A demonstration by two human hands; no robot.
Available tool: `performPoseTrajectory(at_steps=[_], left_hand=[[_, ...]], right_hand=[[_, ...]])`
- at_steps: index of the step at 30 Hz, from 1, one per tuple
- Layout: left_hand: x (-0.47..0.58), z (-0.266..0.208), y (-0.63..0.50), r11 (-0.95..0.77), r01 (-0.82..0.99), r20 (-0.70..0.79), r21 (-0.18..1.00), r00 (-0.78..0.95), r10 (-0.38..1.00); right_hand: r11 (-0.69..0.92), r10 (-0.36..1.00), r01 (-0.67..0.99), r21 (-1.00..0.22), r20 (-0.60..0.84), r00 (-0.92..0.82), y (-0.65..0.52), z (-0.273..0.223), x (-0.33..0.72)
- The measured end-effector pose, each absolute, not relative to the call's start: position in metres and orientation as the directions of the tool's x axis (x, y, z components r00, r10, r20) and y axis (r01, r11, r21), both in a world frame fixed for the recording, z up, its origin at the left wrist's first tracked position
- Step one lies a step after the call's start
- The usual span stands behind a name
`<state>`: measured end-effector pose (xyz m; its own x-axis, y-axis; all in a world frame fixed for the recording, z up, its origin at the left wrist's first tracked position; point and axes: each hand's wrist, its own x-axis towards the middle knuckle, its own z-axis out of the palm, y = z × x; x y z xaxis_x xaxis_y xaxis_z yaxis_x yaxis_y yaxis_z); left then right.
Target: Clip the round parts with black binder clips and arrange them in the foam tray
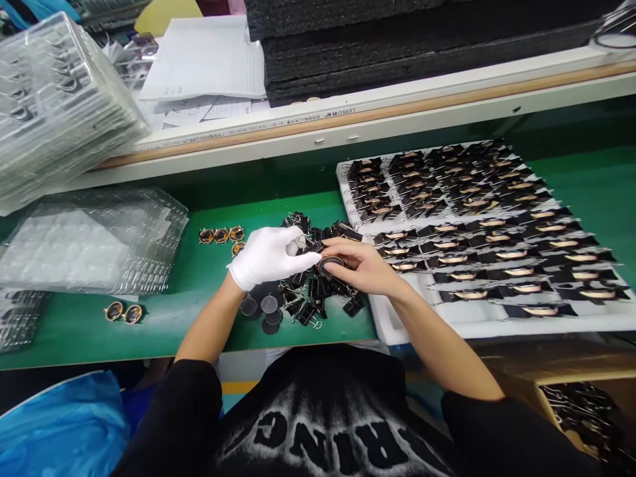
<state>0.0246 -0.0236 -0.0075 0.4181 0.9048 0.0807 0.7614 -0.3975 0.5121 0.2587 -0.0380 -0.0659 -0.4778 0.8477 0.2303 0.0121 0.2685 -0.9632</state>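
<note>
My left hand (271, 255), in a white glove, is closed with thumb and forefinger around what looks like a black binder clip (314, 248). Touching it from the right, my bare right hand (360, 265) pinches a round watch-case-like piece (330, 265) with a dark face and a coppery rim. Fingers partly cover both items. Beneath the hands lies a heap of black binder clips (305, 308). Dark flat discs (269, 305) are scattered by my left wrist. Several gold-rimmed round pieces (221, 234) sit left of the glove, two more (123, 313) nearer the front.
On the right, a white foam tray (397, 324) carries rows of clipped round pieces (517, 255). Clear plastic trays (94, 238) are stacked at left. A shelf (318, 126) across the back bears black foam sheets (397, 59) and papers (209, 59). A box of clips (581, 411) stands lower right.
</note>
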Motion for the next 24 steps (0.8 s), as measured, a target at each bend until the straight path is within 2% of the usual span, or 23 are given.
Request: performPoseTrajectory(at_steps=[4,7,12,16,24], left_hand=[[0.026,-0.013,-0.024,-0.415,0.731,0.105,0.542,0.431,0.896],[0.027,-0.018,-0.022,-0.387,0.678,0.135,0.624,0.395,0.909],[0.025,-0.017,-0.019,-0.303,0.577,0.173,0.758,0.271,0.947],[0.025,-0.015,-0.021,-0.359,0.572,0.283,0.737,0.221,0.933],[0.028,-0.023,-0.027,-0.525,0.539,0.414,0.658,0.323,0.851]], right_hand=[[0.277,0.82,0.036,-0.96,0.216,-0.53,-0.038,-0.064,0.262],[0.297,0.808,0.031,-0.954,0.234,-0.54,-0.037,-0.058,0.264],[0.314,0.876,0.04,-0.949,0.273,-0.397,-0.034,-0.053,0.264],[0.209,0.952,0.067,-0.976,0.188,-0.242,-0.034,-0.056,0.26],[0.216,0.94,0.108,-0.971,0.177,-0.29,-0.037,-0.06,0.261]])
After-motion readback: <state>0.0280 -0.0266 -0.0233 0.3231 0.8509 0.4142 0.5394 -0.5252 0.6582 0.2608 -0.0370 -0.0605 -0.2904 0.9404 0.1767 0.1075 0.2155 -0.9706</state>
